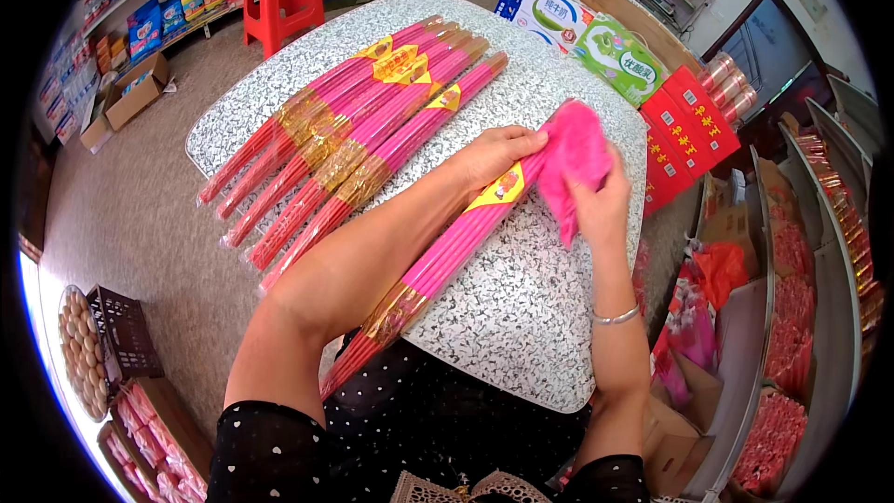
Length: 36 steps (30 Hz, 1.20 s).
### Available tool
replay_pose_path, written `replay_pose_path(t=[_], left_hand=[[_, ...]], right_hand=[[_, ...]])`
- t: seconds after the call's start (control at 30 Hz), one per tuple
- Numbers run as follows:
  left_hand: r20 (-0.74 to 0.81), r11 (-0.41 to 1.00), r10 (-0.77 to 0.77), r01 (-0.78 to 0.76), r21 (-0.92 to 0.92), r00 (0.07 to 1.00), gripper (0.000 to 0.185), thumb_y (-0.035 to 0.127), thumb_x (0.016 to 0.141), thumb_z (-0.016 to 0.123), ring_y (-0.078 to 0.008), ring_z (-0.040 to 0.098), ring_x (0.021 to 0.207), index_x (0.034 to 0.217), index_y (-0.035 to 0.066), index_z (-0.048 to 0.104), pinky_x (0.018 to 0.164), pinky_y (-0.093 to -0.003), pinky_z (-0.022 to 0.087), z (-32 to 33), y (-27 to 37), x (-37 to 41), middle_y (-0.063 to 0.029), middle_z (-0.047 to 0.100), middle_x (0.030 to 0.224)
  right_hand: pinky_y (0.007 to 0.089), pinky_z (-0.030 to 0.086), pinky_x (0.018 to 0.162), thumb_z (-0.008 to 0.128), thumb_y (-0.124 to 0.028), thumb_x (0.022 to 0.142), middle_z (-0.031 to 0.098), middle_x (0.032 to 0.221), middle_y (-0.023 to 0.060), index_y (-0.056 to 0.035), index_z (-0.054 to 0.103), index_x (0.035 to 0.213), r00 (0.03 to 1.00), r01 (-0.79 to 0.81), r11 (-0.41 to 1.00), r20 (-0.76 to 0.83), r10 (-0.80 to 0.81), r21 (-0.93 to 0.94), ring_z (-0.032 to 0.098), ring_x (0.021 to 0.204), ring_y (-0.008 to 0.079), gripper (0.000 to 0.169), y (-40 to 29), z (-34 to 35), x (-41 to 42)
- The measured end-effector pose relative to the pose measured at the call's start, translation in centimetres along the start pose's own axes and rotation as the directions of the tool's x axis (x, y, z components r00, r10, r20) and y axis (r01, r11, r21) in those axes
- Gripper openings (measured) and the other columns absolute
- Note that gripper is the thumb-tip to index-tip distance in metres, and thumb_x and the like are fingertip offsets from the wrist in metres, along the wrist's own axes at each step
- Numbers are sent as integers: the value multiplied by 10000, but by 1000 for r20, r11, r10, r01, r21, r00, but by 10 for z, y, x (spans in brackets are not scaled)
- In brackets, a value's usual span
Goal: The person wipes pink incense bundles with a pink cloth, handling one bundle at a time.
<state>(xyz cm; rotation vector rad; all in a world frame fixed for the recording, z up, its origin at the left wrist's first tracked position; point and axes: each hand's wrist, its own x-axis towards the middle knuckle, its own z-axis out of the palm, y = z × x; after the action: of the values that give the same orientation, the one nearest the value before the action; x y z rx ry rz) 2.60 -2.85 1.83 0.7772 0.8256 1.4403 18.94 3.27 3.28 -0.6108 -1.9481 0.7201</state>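
My left hand [497, 157] grips a plastic-wrapped bundle of pink incense sticks [457, 241] near its upper end, just above a yellow label. This bundle slants across the table's near edge, its gold band and red stick ends pointing down toward my lap. In my right hand [604, 192] is a bright pink cloth [573, 154], draped against the bundle's top end and partly hiding it. Several similar wrapped bundles [377, 108] lie side by side to the left, with yellow labels and gold bands. Their red ends reach past the table's left edge.
Under the bundles is a speckled white table [517, 321]. A red plastic stool [283, 0] stands beyond it. Milk cartons [555, 10] and red boxes [688, 122] are stacked at the far right. Shelves [761, 279] line the right side; a tray of eggs [82, 353] sits lower left.
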Motion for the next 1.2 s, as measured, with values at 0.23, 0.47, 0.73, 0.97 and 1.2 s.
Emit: replay_pose_path(t=[0.23,0.47,0.73,0.97,1.2], left_hand=[[5,994,-16,16,-111,1000,205,207,846,579,-133,556,586,916,14,582,511,-283,466,-18,2,3,-72,578,701],[-38,992,43,-47,-117,998,230,199,861,530,-146,583,637,957,-3,584,538,-270,474,0,-11,11,-92,600,744],[-79,989,39,-50,-139,996,263,219,898,441,-164,571,593,925,-10,566,513,-284,486,-14,-1,5,-109,603,773],[-115,997,67,-70,-16,991,246,221,880,502,-147,587,607,935,-2,590,532,-277,496,-18,2,6,-98,612,750],[-129,987,137,-125,98,982,329,247,763,675,-172,601,696,857,-65,634,631,-305,483,-11,-5,23,-131,635,812]], right_hand=[[337,501,672,732,-100,604,528,963,115,-23,544,1082,552,567,780,580,-599,265,572,837,281,519,-89,28,-51],[292,451,822,701,-104,732,579,1006,94,19,516,1073,997,78,997,19,-79,11,562,921,171,407,-29,1,-2],[312,454,789,713,-52,641,542,1032,97,-25,540,1109,788,454,888,432,-438,73,557,919,225,499,-49,15,-20],[302,465,796,742,-66,642,572,992,78,-9,541,1080,834,212,957,474,-282,196,561,924,184,485,-52,23,-28],[276,454,818,708,-61,718,594,1032,91,21,517,1108,994,5,999,112,-10,47,563,917,139,443,3,3,5]])
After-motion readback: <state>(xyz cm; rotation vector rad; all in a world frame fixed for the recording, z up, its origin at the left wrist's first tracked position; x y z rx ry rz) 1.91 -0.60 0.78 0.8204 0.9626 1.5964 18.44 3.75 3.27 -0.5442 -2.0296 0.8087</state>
